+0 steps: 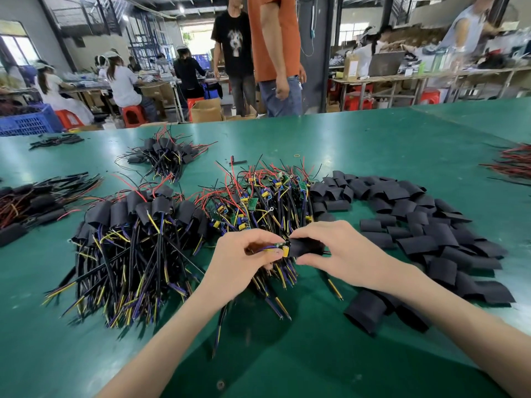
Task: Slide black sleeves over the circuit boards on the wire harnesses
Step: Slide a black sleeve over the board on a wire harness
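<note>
The left hand [244, 255] pinches the circuit board [283, 249] by its wires at the fingertips; at the board's 3 o'clock the right hand [340, 249] grips the black sleeve [305, 247] between thumb and fingers, its mouth touching the board. How far the board is inside is hidden. Forearms enter from 7 and 5 o'clock, converging.
</note>
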